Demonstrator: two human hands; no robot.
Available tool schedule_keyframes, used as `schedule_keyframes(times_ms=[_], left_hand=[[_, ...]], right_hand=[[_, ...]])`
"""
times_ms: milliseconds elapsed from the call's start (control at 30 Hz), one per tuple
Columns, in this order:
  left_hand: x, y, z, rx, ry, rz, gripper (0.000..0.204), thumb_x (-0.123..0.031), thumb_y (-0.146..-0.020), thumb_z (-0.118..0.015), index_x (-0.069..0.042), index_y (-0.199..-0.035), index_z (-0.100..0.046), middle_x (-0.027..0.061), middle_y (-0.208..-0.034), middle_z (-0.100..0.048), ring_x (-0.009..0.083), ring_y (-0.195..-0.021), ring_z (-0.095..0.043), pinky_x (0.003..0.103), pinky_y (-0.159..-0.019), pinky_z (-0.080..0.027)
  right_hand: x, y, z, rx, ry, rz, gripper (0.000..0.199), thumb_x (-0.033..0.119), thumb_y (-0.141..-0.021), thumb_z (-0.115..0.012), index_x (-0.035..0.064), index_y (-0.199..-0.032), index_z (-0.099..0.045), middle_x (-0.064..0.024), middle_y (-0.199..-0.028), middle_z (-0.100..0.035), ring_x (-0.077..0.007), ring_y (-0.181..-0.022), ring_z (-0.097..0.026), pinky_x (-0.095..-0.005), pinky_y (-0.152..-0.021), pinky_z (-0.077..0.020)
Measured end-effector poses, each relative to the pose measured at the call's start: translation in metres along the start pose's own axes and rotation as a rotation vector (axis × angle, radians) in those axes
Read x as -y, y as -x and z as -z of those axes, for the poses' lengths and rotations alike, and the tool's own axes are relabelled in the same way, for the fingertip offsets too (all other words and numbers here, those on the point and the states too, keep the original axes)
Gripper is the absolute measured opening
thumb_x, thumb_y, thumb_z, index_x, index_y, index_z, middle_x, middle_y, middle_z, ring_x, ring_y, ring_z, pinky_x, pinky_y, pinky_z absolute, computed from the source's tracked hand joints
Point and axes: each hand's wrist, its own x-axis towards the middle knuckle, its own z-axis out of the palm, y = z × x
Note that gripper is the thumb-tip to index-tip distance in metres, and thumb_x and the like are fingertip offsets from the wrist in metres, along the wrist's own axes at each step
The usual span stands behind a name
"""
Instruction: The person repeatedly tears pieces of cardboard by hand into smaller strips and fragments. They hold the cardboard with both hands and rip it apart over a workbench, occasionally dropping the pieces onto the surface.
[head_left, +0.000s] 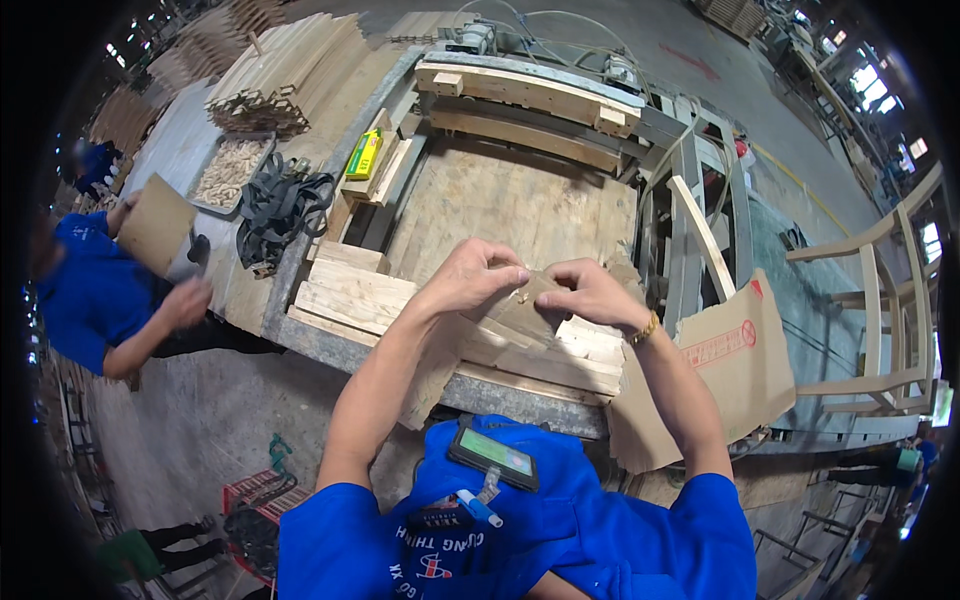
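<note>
My left hand (468, 277) and my right hand (590, 293) meet over a flat brown wooden piece (522, 312) held just above the near edge of the workbench (500, 205). Both hands pinch its top edge, fingers closed on it. A small pale bit shows between my fingertips; what it is I cannot tell. Under the piece lie pale wooden boards (350, 295) stacked along the bench's front. My right wrist wears a gold bracelet (645, 328).
A person in blue (85, 295) at the left holds a cardboard sheet (155, 225). A tray of small wood pieces (228, 172), black straps (280, 200) and a yellow-green box (365, 153) sit on the left bench. Cardboard (720, 360) leans at right, beside wooden chair frames (880, 300).
</note>
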Motion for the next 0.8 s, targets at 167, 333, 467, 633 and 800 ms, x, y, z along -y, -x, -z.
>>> schedule_keyframes(times_ms=[167, 333, 467, 633, 800], left_hand=[[0.026, 0.032, 0.017, -0.448, -0.464, -0.026, 0.032, -0.023, -0.082, -0.061, 0.001, -0.103, -0.061, 0.0143, -0.106, -0.059, 0.0226, -0.099, -0.053, 0.035, -0.086, -0.041], [0.182, 0.12, -0.012, -1.04, -0.907, 0.588, 0.054, -0.027, -0.087, -0.054, -0.004, -0.132, -0.038, 0.0193, -0.139, -0.032, 0.0415, -0.13, -0.023, 0.06, -0.103, -0.016], [0.19, 0.119, -0.027, -1.185, -0.616, 0.272, 0.047, -0.023, -0.086, -0.053, -0.002, -0.127, -0.043, 0.0201, -0.135, -0.038, 0.0409, -0.127, -0.029, 0.051, -0.105, -0.021], [0.185, 0.131, -0.028, -1.465, -0.102, 0.183, 0.029, -0.015, -0.085, -0.05, -0.001, -0.11, -0.049, 0.0166, -0.109, -0.054, 0.0335, -0.103, -0.05, 0.04, -0.093, -0.039], [0.197, 0.149, -0.01, -1.356, 1.222, -0.46, 0.014, -0.016, -0.084, -0.047, -0.004, -0.089, -0.048, 0.0101, -0.08, -0.053, 0.0216, -0.076, -0.053, 0.034, -0.074, -0.046]], right_hand=[[-0.014, -0.024, 0.003, 0.262, 0.506, -0.12, 0.033, 0.029, -0.081, -0.065, -0.0034, -0.08, -0.061, -0.0093, -0.067, -0.061, -0.0144, -0.053, -0.054, -0.0325, -0.053, -0.0454], [-0.068, -0.027, -0.023, 0.167, 0.007, -0.062, 0.025, 0.022, -0.084, -0.063, -0.0016, -0.09, -0.06, -0.0025, -0.069, -0.059, -0.0115, -0.06, -0.054, -0.0288, -0.057, -0.0452], [-0.065, -0.048, -0.057, 0.21, -0.089, -0.1, 0.02, 0.017, -0.086, -0.062, -0.0004, -0.094, -0.059, 0.0002, -0.074, -0.059, -0.0087, -0.07, -0.053, -0.0278, -0.066, -0.0453], [-0.024, -0.093, -0.093, 0.285, -0.025, -0.045, 0.026, 0.016, -0.082, -0.063, -0.0012, -0.101, -0.061, -0.0019, -0.081, -0.062, -0.0089, -0.074, -0.054, -0.0268, -0.069, -0.046], [0.026, -0.175, -0.164, 0.855, 0.385, 0.161, 0.031, 0.013, -0.078, -0.065, -0.0019, -0.104, -0.06, -0.0054, -0.084, -0.064, -0.0133, -0.076, -0.058, -0.0282, -0.07, -0.0479]])
